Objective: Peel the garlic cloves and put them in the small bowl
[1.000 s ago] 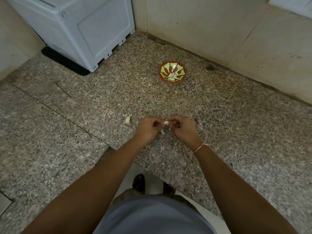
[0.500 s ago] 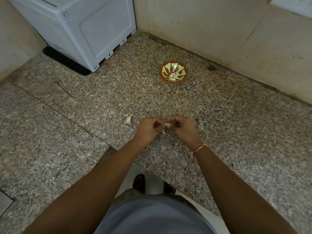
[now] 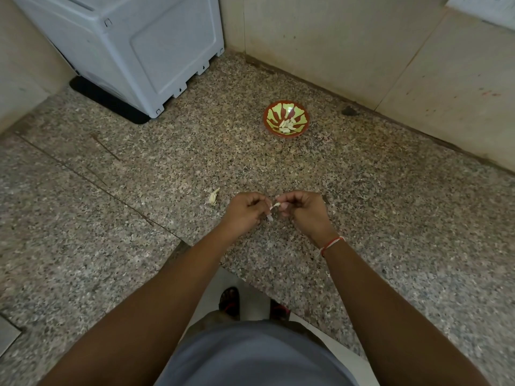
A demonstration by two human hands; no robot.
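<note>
From my remote feed, a speckled granite counter fills the view, running back to a beige tiled wall. A pale grey appliance stands at the counter's far left corner on a dark mat. Two bare forearms reach out from the bottom of the view over the front part of the counter. The left hand and right hand meet knuckle to knuckle, both with fingers curled tight, pinching a single garlic clove between their fingertips; a pale strip of skin hangs just below it. A red and white thread circles the right wrist. Well beyond the hands, near the wall, sits the small bowl, red-rimmed with a green and red pattern, holding a little heap of peeled cloves. Just left of the left hand, a scrap of garlic peel lies on the counter.
</note>
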